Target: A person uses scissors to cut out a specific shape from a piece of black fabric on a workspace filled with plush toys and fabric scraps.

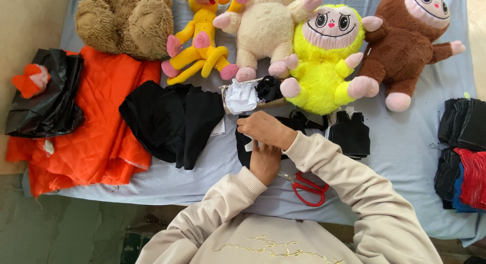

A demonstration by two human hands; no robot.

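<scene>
Both hands, left hand and right hand, pressed flat, fingers loosely open, on limp, light black fabric piece; best pinched at an edge.

Person's wearing a cream, soft-knit sweatshirt with ribbed cuffs. Thin gold embroidered squiggle across the chest. Both hands are bare.

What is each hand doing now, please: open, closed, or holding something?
Left hand: lies flat and open, pressing on the black fabric piece.
Right hand: fingers curled on the same piece; whether it grips it cannot be told.
</scene>
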